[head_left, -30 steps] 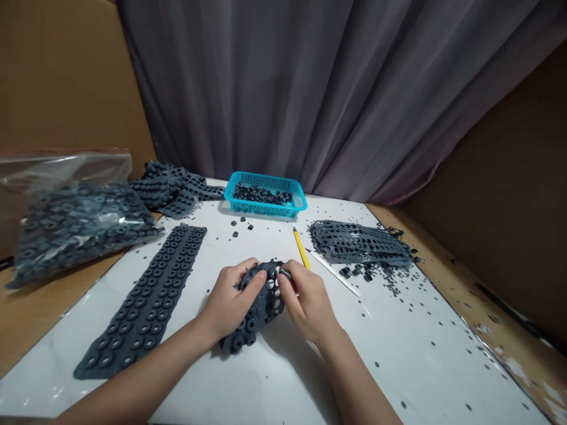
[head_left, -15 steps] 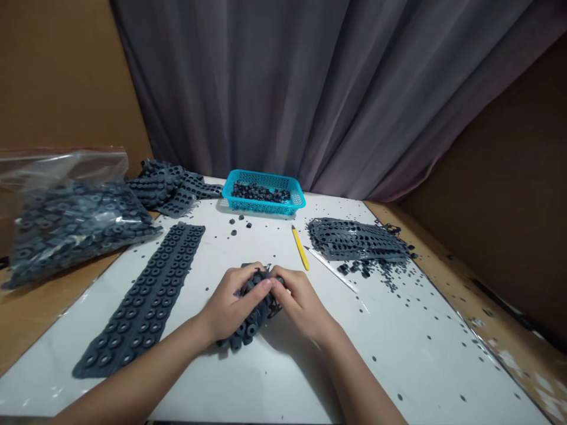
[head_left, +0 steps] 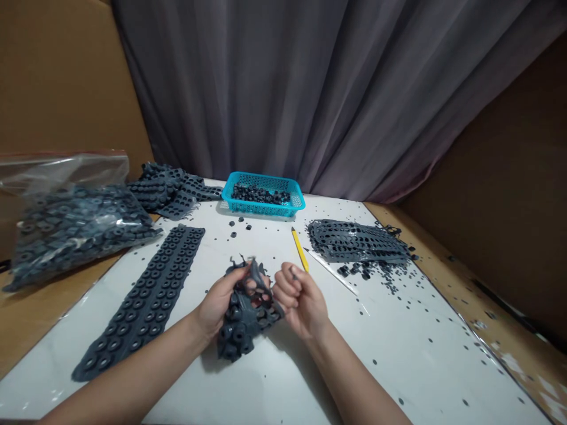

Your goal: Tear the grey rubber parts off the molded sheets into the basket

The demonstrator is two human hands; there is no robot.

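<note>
My left hand (head_left: 219, 304) is closed round a bunched dark grey rubber sheet (head_left: 243, 321) with moulded ring-shaped pieces. The upper part of this sheet has open holes and ragged strands; round pieces remain along its lower left. Beside its right edge, my right hand (head_left: 303, 301) is curled shut, with a small dark rubber piece (head_left: 293, 273) showing between thumb and fingers. Flat on the table to the left lies another long rubber sheet (head_left: 146, 295), its rows of ring pieces in place.
A blue basket (head_left: 263, 209) holds loose dark pieces. At left are a full clear bag (head_left: 84, 221) and heaped sheets (head_left: 163, 183). Right of my hands lie a yellow pen-like tool (head_left: 300, 251), a white one (head_left: 332, 271) and stacked holed sheets (head_left: 358, 239). Tiny bits litter the white table.
My hands were together on the bunched sheet. Now my right hand has come away slightly right and turned, fingers curled, while the sheet is opened out more in my left hand.
</note>
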